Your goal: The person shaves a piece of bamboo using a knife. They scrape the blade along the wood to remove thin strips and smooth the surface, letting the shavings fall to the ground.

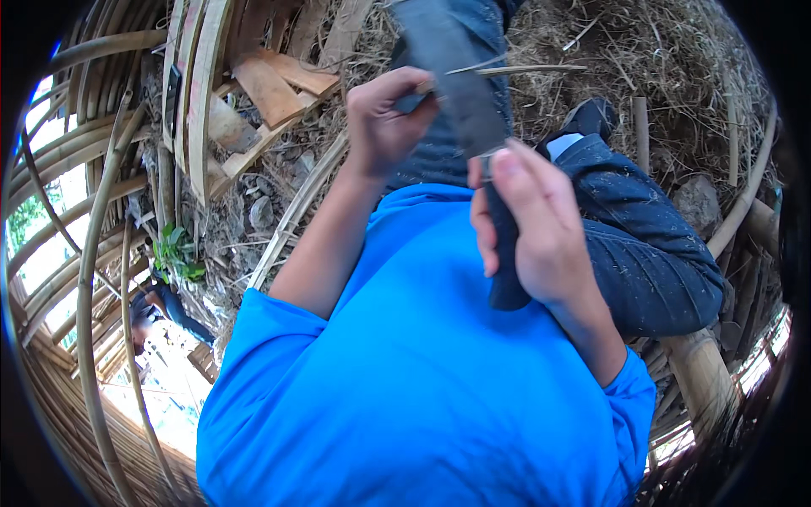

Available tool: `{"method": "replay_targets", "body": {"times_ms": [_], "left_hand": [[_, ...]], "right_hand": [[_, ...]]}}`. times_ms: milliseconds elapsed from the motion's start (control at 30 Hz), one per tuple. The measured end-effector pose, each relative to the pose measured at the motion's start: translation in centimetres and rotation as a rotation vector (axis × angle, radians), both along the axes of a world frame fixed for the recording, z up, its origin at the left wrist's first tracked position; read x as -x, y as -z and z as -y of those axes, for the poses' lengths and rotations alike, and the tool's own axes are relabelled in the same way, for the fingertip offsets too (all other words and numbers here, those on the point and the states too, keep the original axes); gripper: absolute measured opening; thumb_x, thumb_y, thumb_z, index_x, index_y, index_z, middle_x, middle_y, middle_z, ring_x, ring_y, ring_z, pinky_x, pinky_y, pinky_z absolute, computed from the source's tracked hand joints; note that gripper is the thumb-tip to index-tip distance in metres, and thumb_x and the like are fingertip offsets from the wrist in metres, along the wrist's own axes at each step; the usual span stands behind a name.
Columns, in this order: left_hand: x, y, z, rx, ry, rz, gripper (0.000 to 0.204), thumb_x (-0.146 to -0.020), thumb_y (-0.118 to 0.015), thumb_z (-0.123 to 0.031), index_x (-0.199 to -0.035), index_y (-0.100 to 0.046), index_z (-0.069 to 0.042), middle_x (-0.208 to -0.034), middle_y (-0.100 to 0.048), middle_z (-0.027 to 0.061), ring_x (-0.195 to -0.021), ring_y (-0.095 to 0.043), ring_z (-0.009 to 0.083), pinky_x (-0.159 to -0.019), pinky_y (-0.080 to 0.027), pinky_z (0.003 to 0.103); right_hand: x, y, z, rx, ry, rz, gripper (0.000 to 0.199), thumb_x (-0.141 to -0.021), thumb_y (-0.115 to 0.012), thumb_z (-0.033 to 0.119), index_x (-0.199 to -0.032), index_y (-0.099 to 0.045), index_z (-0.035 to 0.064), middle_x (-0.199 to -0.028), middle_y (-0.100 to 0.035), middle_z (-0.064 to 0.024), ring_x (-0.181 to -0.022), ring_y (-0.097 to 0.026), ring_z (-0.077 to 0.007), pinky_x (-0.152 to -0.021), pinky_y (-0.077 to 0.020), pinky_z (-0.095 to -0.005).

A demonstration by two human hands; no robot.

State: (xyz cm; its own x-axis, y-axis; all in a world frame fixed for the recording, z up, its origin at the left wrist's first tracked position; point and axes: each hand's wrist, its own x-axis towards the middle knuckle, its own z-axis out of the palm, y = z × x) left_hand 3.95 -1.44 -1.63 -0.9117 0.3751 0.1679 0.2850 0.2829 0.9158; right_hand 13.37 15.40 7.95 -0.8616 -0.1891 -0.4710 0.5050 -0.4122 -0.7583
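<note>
My right hand (532,224) is wrapped round the dark handle of a machete (465,93). Its broad grey blade points up and a little left, away from my body, over my trouser leg. In my closed left hand (393,114) is a thin bamboo strip (541,69), pinched near the fingertips. The strip runs to the right behind or against the blade, which hides its middle part. A thin sliver lifts off beside the blade. Whether the edge is cutting into the strip, I cannot tell.
Dry straw and shavings (583,34) cover the ground ahead. Flat wood pieces (274,89) and upright slats (203,93) lie at upper left. Bent bamboo poles (89,279) form a frame on the left, with another person (165,313) beyond it. A thick bamboo pole (701,380) is at lower right.
</note>
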Motion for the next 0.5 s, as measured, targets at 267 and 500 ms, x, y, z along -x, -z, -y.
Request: {"method": "replay_targets", "body": {"times_ms": [267, 500], "left_hand": [[0.6, -0.3, -0.5, -0.050, 0.005, -0.016, 0.016, -0.079, -0.067, 0.009, -0.095, -0.066, 0.006, -0.092, -0.068, 0.0116, -0.084, -0.064, 0.0146, -0.078, -0.050, 0.025], [1.8, 0.4, -0.2, -0.091, -0.114, 0.003, 0.015, -0.079, -0.069, 0.006, -0.093, -0.066, 0.005, -0.087, -0.069, 0.0105, -0.081, -0.065, 0.0140, -0.076, -0.050, 0.025]], "right_hand": [[2.5, 8.4, -7.3, -0.092, 0.484, 0.305, 0.030, -0.098, -0.045, 0.035, -0.094, -0.049, 0.0056, -0.061, -0.048, -0.0017, -0.044, -0.047, -0.0091, -0.038, -0.0382, -0.0239], [1.8, 13.6, -8.9, -0.135, 0.353, 0.450, 0.034, -0.097, -0.043, 0.039, -0.091, -0.050, 0.0066, -0.060, -0.046, 0.0001, -0.043, -0.044, -0.0081, -0.037, -0.0370, -0.0240]]}}
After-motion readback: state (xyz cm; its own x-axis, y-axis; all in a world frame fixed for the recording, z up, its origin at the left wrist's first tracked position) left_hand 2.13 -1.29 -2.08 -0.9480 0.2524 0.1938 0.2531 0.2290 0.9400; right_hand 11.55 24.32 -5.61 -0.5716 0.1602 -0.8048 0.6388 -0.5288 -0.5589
